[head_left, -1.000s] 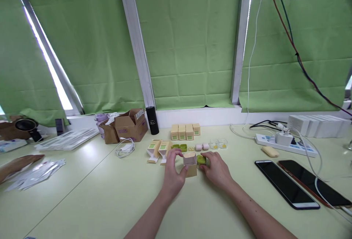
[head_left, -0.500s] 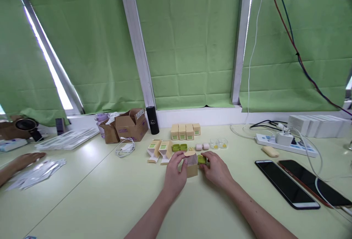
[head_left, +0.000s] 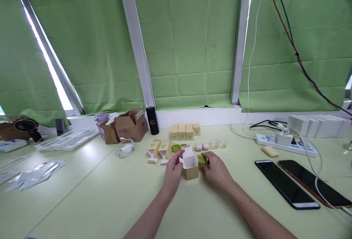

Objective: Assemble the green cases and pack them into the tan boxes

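Observation:
My left hand (head_left: 173, 173) is closed on the side of a small kraft cardboard box (head_left: 191, 173), whose white-lined flap (head_left: 188, 154) stands up. Just right of the box, my right hand (head_left: 217, 169) pinches a small green case (head_left: 201, 159) with rounded corners. Behind my hands are other green cases (head_left: 176, 148), partly hidden by the flap. Two pale pink cylinders (head_left: 202, 147) and a pair of clear cups with yellow bits inside (head_left: 218, 144) sit to their right. Two kraft boxes with open flaps (head_left: 159, 150) lie left of the green cases.
Several closed kraft boxes (head_left: 182, 132) form a row at the back. Left of them stand a black tumbler (head_left: 152, 120) and a brown carton (head_left: 132, 127). Two phones (head_left: 286, 184), a power strip (head_left: 299, 148) and loose cables occupy the right. Flat plastic packets (head_left: 38, 174) lie at left.
The box's flap has swung up, showing its white inside, and the box has shifted slightly nearer. My right hand stays beside it. Another person's hand at far left has left the view.

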Available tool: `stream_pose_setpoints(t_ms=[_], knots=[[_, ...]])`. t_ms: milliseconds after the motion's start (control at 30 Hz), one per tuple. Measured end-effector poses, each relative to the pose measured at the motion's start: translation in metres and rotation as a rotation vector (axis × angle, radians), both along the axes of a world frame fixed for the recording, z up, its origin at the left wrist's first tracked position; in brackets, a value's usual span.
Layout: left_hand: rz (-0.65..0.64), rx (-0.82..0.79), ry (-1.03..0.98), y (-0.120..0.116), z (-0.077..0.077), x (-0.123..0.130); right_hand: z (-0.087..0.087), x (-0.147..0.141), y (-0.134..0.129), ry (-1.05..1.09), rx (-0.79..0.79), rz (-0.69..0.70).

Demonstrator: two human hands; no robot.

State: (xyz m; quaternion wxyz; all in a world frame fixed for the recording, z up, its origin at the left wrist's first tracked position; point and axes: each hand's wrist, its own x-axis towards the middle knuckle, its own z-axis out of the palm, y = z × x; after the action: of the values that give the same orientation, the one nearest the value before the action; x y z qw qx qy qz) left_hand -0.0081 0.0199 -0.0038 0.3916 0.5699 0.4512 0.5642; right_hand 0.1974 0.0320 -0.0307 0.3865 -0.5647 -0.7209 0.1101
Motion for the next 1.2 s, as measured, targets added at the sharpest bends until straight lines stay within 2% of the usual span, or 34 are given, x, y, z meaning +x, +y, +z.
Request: stream_pose_setpoints(t_ms=[267, 467, 633, 800, 933, 1200], knots=[[-0.002, -0.076, -0.031, 0.001, 0.000, 0.000, -0.002, 0.002, 0.003, 0.120, 0.073, -0.040], [-0.009, -0.081, -0.010, 0.003, -0.005, -0.001, 0.019, 0.006, -0.003, 0.413, 0.162, -0.077], [-0.034, -0.059, -0.001, 0.004, -0.011, -0.002, 0.035, 0.000, -0.018, 0.667, 0.244, 0.070], [-0.078, -0.033, -0.005, 0.004, -0.011, -0.001, 0.037, -0.012, -0.029, 0.566, 0.286, 0.194], [-0.101, -0.006, -0.016, 0.003, -0.009, 0.000, 0.033, -0.017, -0.029, 0.489, 0.242, 0.267], [-0.103, -0.032, 0.002, -0.001, -0.004, 0.000, 0.030, -0.009, -0.022, 0.422, 0.169, 0.218]])
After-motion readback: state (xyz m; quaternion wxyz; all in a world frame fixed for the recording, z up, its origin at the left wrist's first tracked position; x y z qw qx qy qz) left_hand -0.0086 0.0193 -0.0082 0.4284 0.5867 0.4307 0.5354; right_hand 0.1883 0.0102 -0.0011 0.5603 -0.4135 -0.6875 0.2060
